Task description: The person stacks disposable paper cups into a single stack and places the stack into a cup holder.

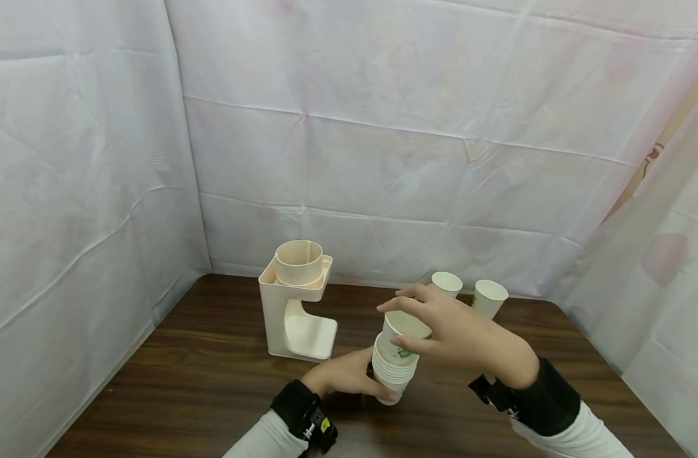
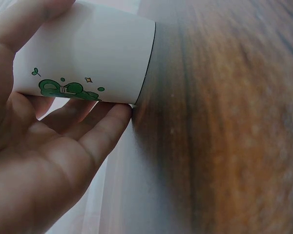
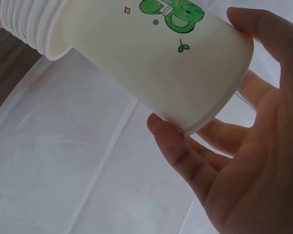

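Observation:
A stack of white paper cups (image 1: pixel 391 376) stands on the table, tilted slightly. My left hand (image 1: pixel 349 374) grips it low down, the thumb on the near side. In the left wrist view the bottom cup (image 2: pixel 102 53) shows a green cartoon print, its base at the wood. Above the stack, my right hand (image 1: pixel 454 324) holds the top paper cup (image 1: pixel 407 323) by its rim, thumb and fingers spread around it. The right wrist view shows this cup (image 3: pixel 171 73) drawn partly out of the nested rims (image 3: pixel 34 24), its lower end still inside them.
A cream stand (image 1: pixel 277 321) with a round open holder (image 1: pixel 299 273) on top and a flat base is left of the stack. Two single paper cups, one (image 1: pixel 447 282) partly behind my right hand and another (image 1: pixel 489 298) farther right, stand near the back edge. White cloth (image 1: pixel 383 159) surrounds the dark wooden table (image 1: pixel 212 362).

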Action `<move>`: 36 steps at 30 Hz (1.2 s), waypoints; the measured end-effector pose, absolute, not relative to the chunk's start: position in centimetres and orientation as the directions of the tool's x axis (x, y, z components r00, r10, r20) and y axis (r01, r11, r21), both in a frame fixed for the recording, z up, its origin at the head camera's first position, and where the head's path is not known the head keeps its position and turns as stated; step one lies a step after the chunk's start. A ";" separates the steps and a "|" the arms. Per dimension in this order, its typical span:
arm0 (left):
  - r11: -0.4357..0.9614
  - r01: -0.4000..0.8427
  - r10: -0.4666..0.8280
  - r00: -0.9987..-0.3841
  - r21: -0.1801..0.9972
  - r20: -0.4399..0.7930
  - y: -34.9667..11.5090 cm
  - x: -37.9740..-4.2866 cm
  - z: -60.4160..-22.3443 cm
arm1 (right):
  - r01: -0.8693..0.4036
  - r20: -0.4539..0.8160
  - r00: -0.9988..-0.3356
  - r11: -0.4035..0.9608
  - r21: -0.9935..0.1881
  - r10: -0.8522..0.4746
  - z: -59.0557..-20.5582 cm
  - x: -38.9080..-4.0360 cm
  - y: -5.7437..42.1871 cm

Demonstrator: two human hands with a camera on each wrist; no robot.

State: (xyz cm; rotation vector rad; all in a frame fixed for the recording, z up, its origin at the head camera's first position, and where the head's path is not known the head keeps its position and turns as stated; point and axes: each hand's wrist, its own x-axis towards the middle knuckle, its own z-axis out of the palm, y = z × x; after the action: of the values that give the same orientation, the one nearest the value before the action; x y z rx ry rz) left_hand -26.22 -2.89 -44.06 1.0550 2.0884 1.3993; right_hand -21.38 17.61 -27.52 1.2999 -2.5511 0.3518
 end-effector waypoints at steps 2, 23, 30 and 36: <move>0.204 0.360 0.776 -0.627 0.910 0.075 -2.9 -26.3 -44.1 | -0.815 0.326 -0.568 0.571 -0.097 -0.756 -27.7 -21.4 17.5; 0.232 0.358 0.764 -0.643 0.904 0.058 -2.9 -26.3 -44.2 | -0.798 0.259 -0.601 0.585 -0.145 -0.756 -30.1 -21.8 17.4; 0.244 0.350 0.758 -0.651 0.904 0.047 -3.0 -26.2 -44.2 | -0.795 0.237 -0.607 0.585 -0.161 -0.759 -31.3 -22.0 17.4; 0.241 0.342 0.763 -0.645 0.908 0.041 -2.9 -26.2 -44.2 | -0.782 0.210 -0.624 0.602 -0.165 -0.753 -32.1 -22.1 17.4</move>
State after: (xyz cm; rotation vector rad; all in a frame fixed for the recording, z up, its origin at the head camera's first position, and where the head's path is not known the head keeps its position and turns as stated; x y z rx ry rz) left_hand -26.20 -2.94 -44.19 1.0120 2.1076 1.3806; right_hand -22.15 17.38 -32.15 1.3008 -2.7033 0.3662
